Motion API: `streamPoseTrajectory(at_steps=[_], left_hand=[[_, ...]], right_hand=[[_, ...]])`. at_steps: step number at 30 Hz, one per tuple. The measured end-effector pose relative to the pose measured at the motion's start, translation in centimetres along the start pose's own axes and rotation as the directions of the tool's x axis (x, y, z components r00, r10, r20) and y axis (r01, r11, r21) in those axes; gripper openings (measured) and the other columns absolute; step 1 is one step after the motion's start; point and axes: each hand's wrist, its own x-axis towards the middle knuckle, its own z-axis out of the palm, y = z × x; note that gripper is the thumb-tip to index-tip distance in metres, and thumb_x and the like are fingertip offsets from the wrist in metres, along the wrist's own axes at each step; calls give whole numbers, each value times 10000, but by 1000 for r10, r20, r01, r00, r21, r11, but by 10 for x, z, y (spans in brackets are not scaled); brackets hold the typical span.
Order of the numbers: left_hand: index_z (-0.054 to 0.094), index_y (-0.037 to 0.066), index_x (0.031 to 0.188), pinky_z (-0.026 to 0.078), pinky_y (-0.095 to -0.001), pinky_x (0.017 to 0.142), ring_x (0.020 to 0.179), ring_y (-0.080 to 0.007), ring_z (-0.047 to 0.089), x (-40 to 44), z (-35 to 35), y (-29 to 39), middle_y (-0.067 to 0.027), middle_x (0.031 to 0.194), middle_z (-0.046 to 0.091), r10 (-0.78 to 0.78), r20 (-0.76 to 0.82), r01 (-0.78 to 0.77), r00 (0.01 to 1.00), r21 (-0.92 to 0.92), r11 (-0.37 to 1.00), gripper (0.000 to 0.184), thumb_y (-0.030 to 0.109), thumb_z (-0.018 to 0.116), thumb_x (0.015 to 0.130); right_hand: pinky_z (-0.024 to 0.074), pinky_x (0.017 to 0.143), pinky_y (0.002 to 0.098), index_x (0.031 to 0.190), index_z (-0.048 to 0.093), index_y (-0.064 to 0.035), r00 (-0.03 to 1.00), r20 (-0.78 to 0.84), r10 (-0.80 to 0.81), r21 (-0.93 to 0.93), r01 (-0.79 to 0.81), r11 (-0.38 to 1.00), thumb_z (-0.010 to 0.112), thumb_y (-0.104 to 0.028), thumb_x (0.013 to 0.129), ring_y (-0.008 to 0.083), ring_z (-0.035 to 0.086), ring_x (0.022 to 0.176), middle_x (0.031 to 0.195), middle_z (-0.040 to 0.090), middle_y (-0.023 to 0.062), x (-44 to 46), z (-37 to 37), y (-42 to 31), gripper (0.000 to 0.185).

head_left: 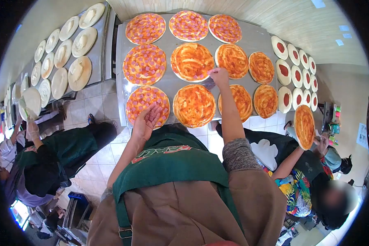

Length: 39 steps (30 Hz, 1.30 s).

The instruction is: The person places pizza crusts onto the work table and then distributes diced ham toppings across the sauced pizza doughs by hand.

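My left hand [146, 122] is palm up with its fingers loosely curled and apart, over the near edge of a pizza base with sauce and pink diced meat [132, 104]. I cannot make out anything in its palm. My right hand [220, 77] reaches forward, fingertips pinched together at the right edge of a sauce-covered pizza base [191, 61]. What the pinch holds is too small to name. A few pink bits lie along that base's near edge. Just nearer to me is another sauced base [194, 105], and a sauced base [240, 100] lies partly under my right forearm.
Several diced-meat pizzas [188, 25] fill the far and left parts of the metal table [174, 51]. Pale dough rounds [80, 74] cover a left table; rounds with red sauce dabs [283, 71] stand right. A co-worker at right holds a sauced base [304, 127]; another at left handles dough [30, 103].
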Motion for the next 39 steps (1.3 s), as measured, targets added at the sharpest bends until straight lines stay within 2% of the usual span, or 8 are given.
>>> streamPoseTrajectory(at_steps=[6,15,18,23,26,29,34,39], left_hand=[[464,-38,1307,471,-305,989,1151,-221,576,-2,3,1,-139,1251,572,1,7,-1,1000,-1,1000,404,198,430,982],[460,-66,1276,457,-336,1011,1145,-236,574,5,19,-3,-169,1258,558,13,65,-8,998,-70,998,396,194,417,980],[463,-67,1272,451,-355,1018,1149,-242,571,14,20,-4,-178,1254,558,28,105,-18,994,-100,995,404,208,399,983],[488,-47,1257,465,-352,990,1145,-246,568,16,44,4,-169,1220,573,43,155,-21,987,-139,990,390,218,378,992],[511,-33,1222,464,-353,979,1125,-238,570,27,45,0,-155,1181,584,63,198,-35,978,-142,989,372,228,385,990],[534,-23,1176,447,-362,988,1114,-230,563,36,42,-4,-141,1143,591,63,256,-27,965,-142,990,353,236,398,979],[482,-37,1283,458,-325,991,1131,-220,574,17,65,0,-145,1209,585,22,256,5,966,-107,994,406,232,363,1003],[448,-56,1309,454,-321,998,1188,-243,545,19,69,0,-174,1280,549,-9,296,42,955,-108,993,431,234,351,1005]], right_hand=[[504,691,368,737,690,-105,994,-49,101,-241,-110,964,797,-280,660,239,654,745,762,679,65,-9,-10,-39,219],[494,651,342,765,645,-105,999,-52,10,-351,-27,936,812,-323,666,200,642,707,771,678,32,-30,-3,-67,292],[499,653,365,799,627,-64,999,40,-25,-140,30,990,782,-321,714,236,649,726,767,670,85,-48,-1,-86,312],[499,721,375,940,648,-25,860,300,-412,434,261,862,672,-162,819,282,636,813,851,658,123,-136,10,-177,185],[489,767,391,1008,628,-25,778,146,-612,252,568,783,651,-101,787,321,605,884,905,635,136,-169,12,-210,235],[484,788,410,1062,615,-38,767,100,-634,119,623,773,638,-65,753,359,574,906,901,614,140,-173,14,-210,311],[497,784,346,1095,619,-26,870,279,-406,418,270,867,636,-69,813,250,634,859,931,654,104,-165,10,-192,286],[492,789,290,1128,599,2,856,478,-196,726,-260,637,624,-112,888,148,637,836,947,658,54,-146,-9,-174,267]])
